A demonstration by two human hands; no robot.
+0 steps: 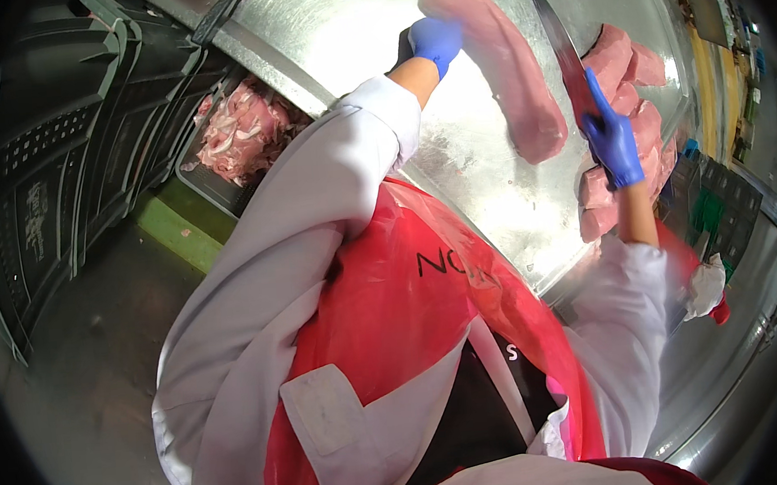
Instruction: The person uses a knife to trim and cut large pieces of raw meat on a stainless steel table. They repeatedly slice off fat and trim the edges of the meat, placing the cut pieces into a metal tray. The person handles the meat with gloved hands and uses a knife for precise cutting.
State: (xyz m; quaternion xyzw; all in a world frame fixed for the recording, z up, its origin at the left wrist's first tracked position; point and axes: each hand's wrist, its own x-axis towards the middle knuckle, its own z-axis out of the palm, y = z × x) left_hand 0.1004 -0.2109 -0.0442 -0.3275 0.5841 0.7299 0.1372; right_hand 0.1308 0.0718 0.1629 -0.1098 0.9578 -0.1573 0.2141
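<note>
A long pale-pink loin of meat lies lengthwise on the shiny metal table. My left hand, in a blue glove, is closed at the loin's far left side. A dark thing sticks out beside its wrist, too hidden to name. My right hand, also blue-gloved, grips a long knife, forefinger stretched along the blade. The blade points away from me, to the right of the loin and apart from it. Several cut chunks of meat lie beside and partly beneath my right hand.
Dark plastic crates stand at the left. Below the table's left edge, a crate holds meat trimmings, near a green crate. A black handle rests across the table's far-left rim. Another dark crate sits at the right.
</note>
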